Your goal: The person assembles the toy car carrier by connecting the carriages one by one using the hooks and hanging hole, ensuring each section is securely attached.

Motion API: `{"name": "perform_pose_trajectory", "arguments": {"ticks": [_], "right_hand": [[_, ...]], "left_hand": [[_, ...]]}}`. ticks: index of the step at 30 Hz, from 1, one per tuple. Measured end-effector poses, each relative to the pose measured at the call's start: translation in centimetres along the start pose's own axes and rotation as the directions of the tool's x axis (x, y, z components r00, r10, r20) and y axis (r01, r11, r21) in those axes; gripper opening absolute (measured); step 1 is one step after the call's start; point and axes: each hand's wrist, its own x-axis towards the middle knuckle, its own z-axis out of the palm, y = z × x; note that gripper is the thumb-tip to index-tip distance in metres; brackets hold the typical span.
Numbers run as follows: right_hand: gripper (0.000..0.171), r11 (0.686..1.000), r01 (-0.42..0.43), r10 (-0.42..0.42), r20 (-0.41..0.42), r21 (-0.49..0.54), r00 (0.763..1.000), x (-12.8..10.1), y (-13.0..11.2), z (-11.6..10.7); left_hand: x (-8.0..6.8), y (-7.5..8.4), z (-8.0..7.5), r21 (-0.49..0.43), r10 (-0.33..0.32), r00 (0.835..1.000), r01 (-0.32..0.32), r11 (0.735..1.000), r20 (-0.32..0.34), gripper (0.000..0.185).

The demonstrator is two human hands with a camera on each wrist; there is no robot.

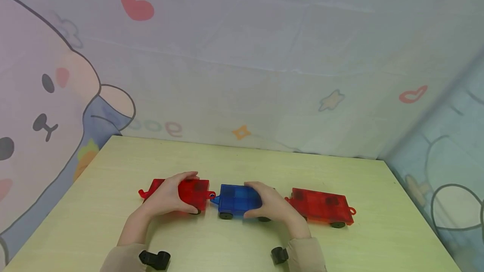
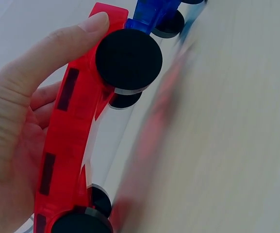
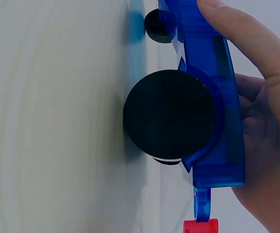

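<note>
Holding a red car (image 1: 189, 193), the left hand (image 1: 170, 196) curls over its top, thumb on the near edge and fingers over the far edge; the left wrist view shows the thumb (image 2: 57, 53) lying along the car's red side rail above a black wheel (image 2: 128, 60). The right hand (image 1: 266, 202) grips a blue car (image 1: 238, 198) the same way, draped over its right half with fingers curled round both edges; in the right wrist view a finger (image 3: 246, 43) presses along the blue rail beside a large black wheel (image 3: 169, 115).

Both cars stand on their wheels on the surface (image 1: 113, 230), end to end, long axes running left to right in one line. The blue car's small hitch (image 1: 214, 199) points left and meets the red car's right end between the two hands; whether they are actually hooked together I cannot tell. Each car lies straight under its own grip, so the joint sits equally near to both hands.

A second, longer red car (image 1: 322, 206) stands just right of the right hand, on the same line. Its left end is hidden behind that hand, so I cannot tell from the head view whether it touches the blue car; the right wrist view does show a red piece (image 3: 201, 225) right at the blue car's rear loop. A ring hitch (image 1: 352, 210) shows at its far right end.

Behind the surface hangs a pale cloth (image 1: 264, 53) printed with hearts, stars and a cartoon animal. Some loopy marks are printed low on it, not clear enough to read. No brand or label shows on the cars.
</note>
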Motion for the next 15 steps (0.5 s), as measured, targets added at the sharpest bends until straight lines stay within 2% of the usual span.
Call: {"name": "perform_pose_trajectory", "arguments": {"ticks": [15], "right_hand": [[0.081, 1.0, -0.004, 0.004, 0.0, -0.005, 1.0, 0.0, 0.07, 0.03]], "left_hand": [[0.05, 0.14, 0.08, 0.029, -0.009, 1.0, 0.009, 1.0, 0.004, 0.097]]}}
